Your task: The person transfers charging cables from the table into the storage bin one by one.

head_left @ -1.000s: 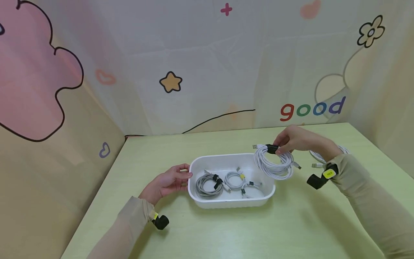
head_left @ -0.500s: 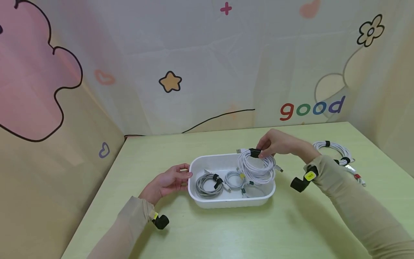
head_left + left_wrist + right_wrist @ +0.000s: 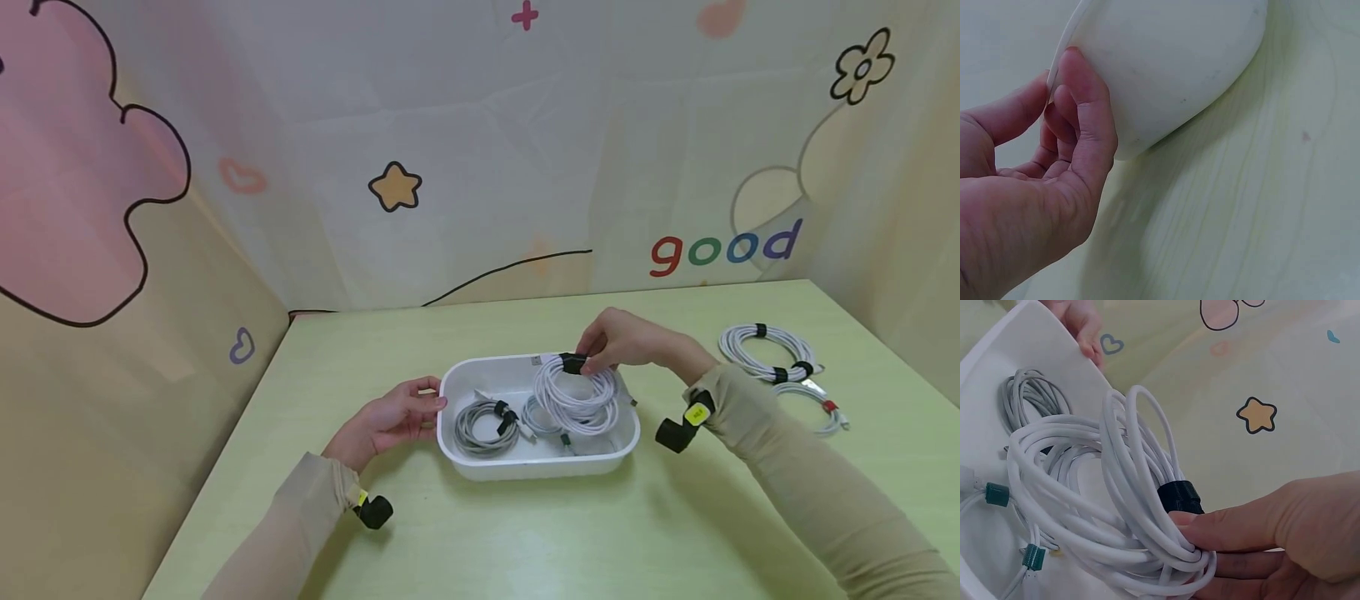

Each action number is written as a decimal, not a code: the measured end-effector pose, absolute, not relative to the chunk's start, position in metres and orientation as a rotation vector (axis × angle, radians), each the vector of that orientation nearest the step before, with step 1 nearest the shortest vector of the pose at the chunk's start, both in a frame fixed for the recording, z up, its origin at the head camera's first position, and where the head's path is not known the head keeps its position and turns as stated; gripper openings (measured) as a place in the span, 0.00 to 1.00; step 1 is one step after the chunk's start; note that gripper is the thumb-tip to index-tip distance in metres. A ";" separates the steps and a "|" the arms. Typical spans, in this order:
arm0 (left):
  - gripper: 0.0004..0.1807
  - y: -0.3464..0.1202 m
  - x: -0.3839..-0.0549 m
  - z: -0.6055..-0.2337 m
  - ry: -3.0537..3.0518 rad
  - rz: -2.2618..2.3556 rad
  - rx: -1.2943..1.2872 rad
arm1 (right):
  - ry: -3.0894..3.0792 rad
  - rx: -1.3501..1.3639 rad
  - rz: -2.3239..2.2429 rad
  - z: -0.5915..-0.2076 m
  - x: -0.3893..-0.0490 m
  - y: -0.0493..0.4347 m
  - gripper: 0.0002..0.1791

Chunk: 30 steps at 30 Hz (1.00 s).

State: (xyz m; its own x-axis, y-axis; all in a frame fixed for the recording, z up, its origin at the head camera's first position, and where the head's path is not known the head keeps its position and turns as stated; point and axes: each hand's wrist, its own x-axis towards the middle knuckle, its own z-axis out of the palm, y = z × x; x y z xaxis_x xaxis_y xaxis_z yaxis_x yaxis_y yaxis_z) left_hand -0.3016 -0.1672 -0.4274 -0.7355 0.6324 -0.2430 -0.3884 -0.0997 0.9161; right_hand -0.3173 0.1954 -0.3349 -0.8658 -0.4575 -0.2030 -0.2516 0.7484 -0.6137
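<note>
My right hand (image 3: pixel 626 337) pinches a coiled white cable (image 3: pixel 573 404) by its black strap (image 3: pixel 1180 497), holding the coil over the right half of a white bin (image 3: pixel 525 471). With thumb and fingers on the rim, my left hand (image 3: pixel 401 415) grips the bin's left end; the left wrist view shows the fingertips curled at the bin wall (image 3: pixel 1166 69). Inside the bin lie a grey coiled cable (image 3: pixel 483 429) with a black tie and a thinner white coil partly covered by the held one. Cables with green ties (image 3: pixel 1033 556) also lie in it.
On the table's right side rest a white cable coil (image 3: pixel 765 350) with black straps and a smaller coil (image 3: pixel 810 404) with a red tie. A printed curtain (image 3: pixel 480 167) stands behind the table (image 3: pixel 480 542) and along its sides.
My right hand has moved left and slightly down, bringing the white coil from the bin's right edge to over its interior. The coils on the right have come into view. My left hand stays put.
</note>
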 end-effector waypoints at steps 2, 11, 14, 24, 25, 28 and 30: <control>0.08 -0.167 -0.302 -0.427 1.485 1.905 0.278 | 2.609 -0.555 -0.845 -0.335 -0.317 0.193 0.14; 0.08 -0.166 -0.301 -0.426 1.492 1.901 0.286 | 2.606 -0.561 -0.839 -0.338 -0.318 0.189 0.14; 0.08 -0.166 -0.301 -0.426 1.497 1.899 0.281 | 2.603 -0.560 -0.840 -0.338 -0.317 0.188 0.14; 0.08 -0.166 -0.301 -0.428 1.511 1.897 0.285 | 2.852 -0.612 -0.781 -0.325 -0.305 0.200 0.14; 0.08 -0.166 -0.301 -0.428 1.512 1.897 0.283 | 2.873 -0.596 -0.797 -0.324 -0.304 0.205 0.13; 0.08 -0.166 -0.301 -0.427 1.512 1.900 0.280 | 2.908 -0.527 -0.845 -0.322 -0.302 0.222 0.13; 0.08 -0.166 -0.301 -0.427 1.509 1.900 0.281 | 2.935 -0.491 -0.853 -0.321 -0.300 0.235 0.13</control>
State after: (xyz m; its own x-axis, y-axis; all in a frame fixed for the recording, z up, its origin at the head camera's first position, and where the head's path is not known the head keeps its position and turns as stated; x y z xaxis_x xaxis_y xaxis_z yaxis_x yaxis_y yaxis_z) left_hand -0.3009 -0.1664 -0.4274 -0.7421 0.6261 -0.2396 -0.3752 -0.0917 0.9224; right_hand -0.2996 0.2350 -0.3210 -0.9486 -0.3136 0.0437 -0.2882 0.7978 -0.5296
